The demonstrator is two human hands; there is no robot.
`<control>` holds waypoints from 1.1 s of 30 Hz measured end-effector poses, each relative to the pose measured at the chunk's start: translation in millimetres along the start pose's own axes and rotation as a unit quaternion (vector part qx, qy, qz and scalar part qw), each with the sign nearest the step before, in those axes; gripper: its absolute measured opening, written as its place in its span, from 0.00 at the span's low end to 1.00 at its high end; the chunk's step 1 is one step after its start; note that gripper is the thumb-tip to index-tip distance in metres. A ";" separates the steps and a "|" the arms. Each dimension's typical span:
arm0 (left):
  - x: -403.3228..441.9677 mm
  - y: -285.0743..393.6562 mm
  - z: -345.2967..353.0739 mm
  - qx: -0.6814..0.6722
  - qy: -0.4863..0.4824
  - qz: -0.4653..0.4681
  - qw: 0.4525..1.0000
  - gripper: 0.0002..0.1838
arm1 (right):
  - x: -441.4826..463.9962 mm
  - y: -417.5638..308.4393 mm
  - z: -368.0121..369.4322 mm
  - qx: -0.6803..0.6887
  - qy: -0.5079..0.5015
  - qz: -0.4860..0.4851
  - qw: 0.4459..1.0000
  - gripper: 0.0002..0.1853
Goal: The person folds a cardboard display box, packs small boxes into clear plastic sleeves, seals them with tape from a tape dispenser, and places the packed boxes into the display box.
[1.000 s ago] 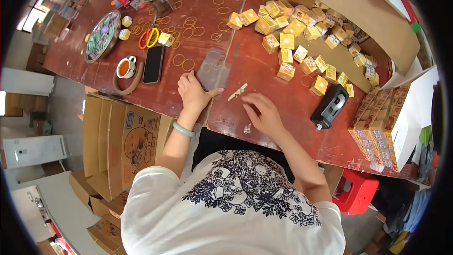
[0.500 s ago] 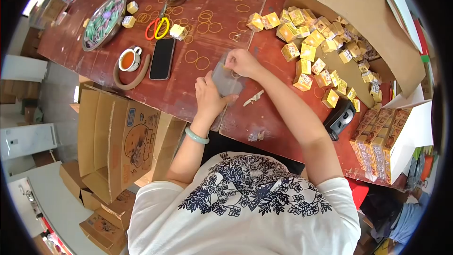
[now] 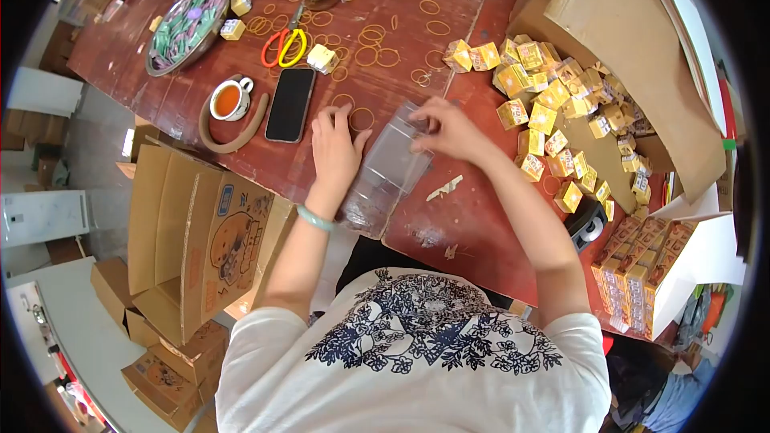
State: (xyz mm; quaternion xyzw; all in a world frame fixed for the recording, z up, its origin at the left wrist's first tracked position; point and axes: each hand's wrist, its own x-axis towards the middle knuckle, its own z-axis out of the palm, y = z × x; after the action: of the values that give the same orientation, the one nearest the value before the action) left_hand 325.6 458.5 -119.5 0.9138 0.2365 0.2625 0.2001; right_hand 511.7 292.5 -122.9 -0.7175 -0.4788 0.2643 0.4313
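Observation:
Clear plastic sheets or bags [image 3: 391, 162] lie on the red table in front of me, reaching down to its near edge. My right hand [image 3: 451, 130] is at their upper right part, thumb and fingers bent around the plastic's edge. To the left of the plastic, my left hand [image 3: 337, 144] rests on the table with its fingers apart and nothing in it. Yellow rubber bands [image 3: 362, 119] lie just beyond my left fingertips. A torn whitish strip [image 3: 444, 188] is below my right hand.
Left: a phone [image 3: 290, 105], a cup of tea [image 3: 230, 101], scissors [image 3: 285, 46], a metal bowl [image 3: 189, 27] of small packets. Right: small yellow boxes [image 3: 542, 118] by a large carton [image 3: 634, 40], a tape dispenser [image 3: 588, 224], stacked boxes [image 3: 640, 273]. An open carton [image 3: 210, 232] stands below the table edge.
My right hand has moved from near the torn strip up to the plastic, which now extends nearer the table's edge. My left hand has come off the plastic to its left. The view has shifted.

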 end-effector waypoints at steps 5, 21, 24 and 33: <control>25.1 -26.5 15.5 -0.013 -0.006 0.004 1.000 0.11 | -22.5 4.7 27.7 -0.049 0.070 -0.049 0.995 0.10; 135.3 1.3 40.2 -0.098 -0.040 0.106 0.989 0.07 | 83.9 3.2 -24.8 0.037 0.167 -0.004 0.985 0.01; 148.7 14.7 39.6 -0.050 -0.030 0.102 0.993 0.13 | 102.3 20.5 -40.1 0.021 0.169 0.018 0.985 0.01; -18.1 57.6 47.2 0.047 -0.101 0.015 0.994 0.58 | 133.5 23.3 -39.7 -0.170 0.005 0.133 0.976 0.05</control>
State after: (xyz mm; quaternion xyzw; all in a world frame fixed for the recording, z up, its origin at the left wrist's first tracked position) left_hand 358.0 390.8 -135.2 0.9474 0.2136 0.1602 0.1764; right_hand 607.5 396.1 -119.3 -0.8389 -0.4152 0.2304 0.2661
